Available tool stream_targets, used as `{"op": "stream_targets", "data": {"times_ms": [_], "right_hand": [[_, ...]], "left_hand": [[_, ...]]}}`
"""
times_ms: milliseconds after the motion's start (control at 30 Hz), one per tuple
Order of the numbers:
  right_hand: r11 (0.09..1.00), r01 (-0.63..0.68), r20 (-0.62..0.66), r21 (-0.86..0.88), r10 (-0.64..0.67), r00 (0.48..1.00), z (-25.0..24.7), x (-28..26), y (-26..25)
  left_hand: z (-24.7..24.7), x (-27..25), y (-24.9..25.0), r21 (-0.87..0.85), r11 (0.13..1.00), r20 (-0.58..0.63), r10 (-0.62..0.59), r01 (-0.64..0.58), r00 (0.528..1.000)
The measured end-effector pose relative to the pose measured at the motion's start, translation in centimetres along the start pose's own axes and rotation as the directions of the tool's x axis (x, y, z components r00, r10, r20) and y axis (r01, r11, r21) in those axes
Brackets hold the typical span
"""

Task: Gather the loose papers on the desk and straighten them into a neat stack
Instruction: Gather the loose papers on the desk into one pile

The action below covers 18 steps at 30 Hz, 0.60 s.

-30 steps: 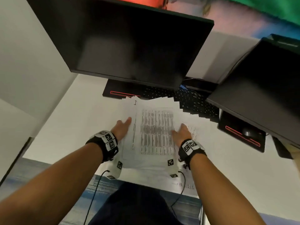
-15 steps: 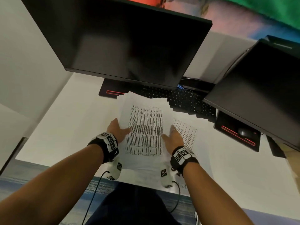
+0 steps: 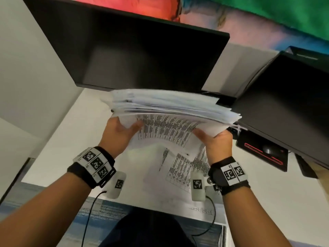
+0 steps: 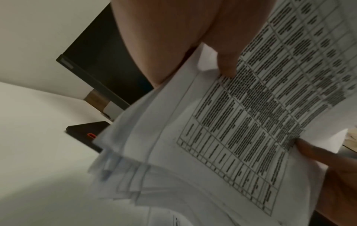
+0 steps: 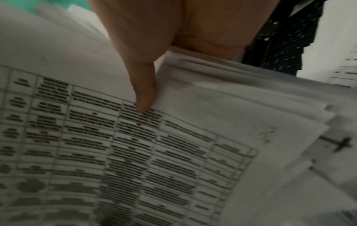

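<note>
Now | left hand (image 3: 117,132), right hand (image 3: 216,142) grip papers (image 3: 170,111) | fingers hidden behind

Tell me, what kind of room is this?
Probably an office: a white desk holds two dark monitors, a black keyboard, and printed papers that both hands lift.

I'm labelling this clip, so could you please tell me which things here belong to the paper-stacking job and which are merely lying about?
Belong to the job:
- bundle of papers, gripped by left hand and right hand
- loose sheets on the desk

Lying about:
- two dark monitors
- keyboard
- mouse
</note>
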State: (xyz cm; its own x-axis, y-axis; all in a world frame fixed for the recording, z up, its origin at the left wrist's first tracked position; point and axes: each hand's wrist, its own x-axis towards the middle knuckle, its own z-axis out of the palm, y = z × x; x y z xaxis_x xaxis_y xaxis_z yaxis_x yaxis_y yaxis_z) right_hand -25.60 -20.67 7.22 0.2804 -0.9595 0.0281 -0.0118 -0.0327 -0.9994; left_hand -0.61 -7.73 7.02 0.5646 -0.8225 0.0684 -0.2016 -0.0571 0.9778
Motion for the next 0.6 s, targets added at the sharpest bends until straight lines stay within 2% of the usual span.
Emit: {"op": "stream_targets", "data": {"times_ms": [100,233,300,400,467,533,600], "right_hand": [[0.994,0.06,0.001,-0.093,-0.06,0.998,0.2,-0.1,0.5],[0.997,-0.073,-0.048,-0.038,0.071,0.996,0.9,-0.7,1.3],[0.99,-0.136,-0.043,-0.045,0.134,0.99,1.0,-0.9,1.9],[0.972,-0.234,-0.024,-0.032,0.233,0.972,1.4,-0.9,2.7],[0.963,-0.269,-0.023,-0.034,0.268,0.963,1.7,-1.1,3.0],[0.966,-0.259,-0.05,-0.009,0.258,0.965,1.9,-1.0,3.1],[0.966,-0.259,-0.088,-0.01,0.257,0.962,2.0,-0.8,3.4]], "left_hand": [[0.9,0.2,-1.0,-0.018,0.999,0.008,0.043,-0.043,0.999],[2.3,0.7,-1.8,0.058,0.998,-0.045,-0.006,0.009,0.999],[2.1,1.0,-2.1,0.036,0.998,-0.078,-0.053,0.056,0.995],[2.0,1.1,-3.1,-0.079,0.979,0.037,-0.184,0.186,0.982],[2.2,1.0,-3.8,-0.026,0.965,0.104,-0.258,0.262,0.96],[2.4,1.0,-4.2,0.017,0.964,0.094,-0.265,0.265,0.96],[2.5,1.0,-4.4,-0.013,0.967,0.058,-0.254,0.255,0.965]]}}
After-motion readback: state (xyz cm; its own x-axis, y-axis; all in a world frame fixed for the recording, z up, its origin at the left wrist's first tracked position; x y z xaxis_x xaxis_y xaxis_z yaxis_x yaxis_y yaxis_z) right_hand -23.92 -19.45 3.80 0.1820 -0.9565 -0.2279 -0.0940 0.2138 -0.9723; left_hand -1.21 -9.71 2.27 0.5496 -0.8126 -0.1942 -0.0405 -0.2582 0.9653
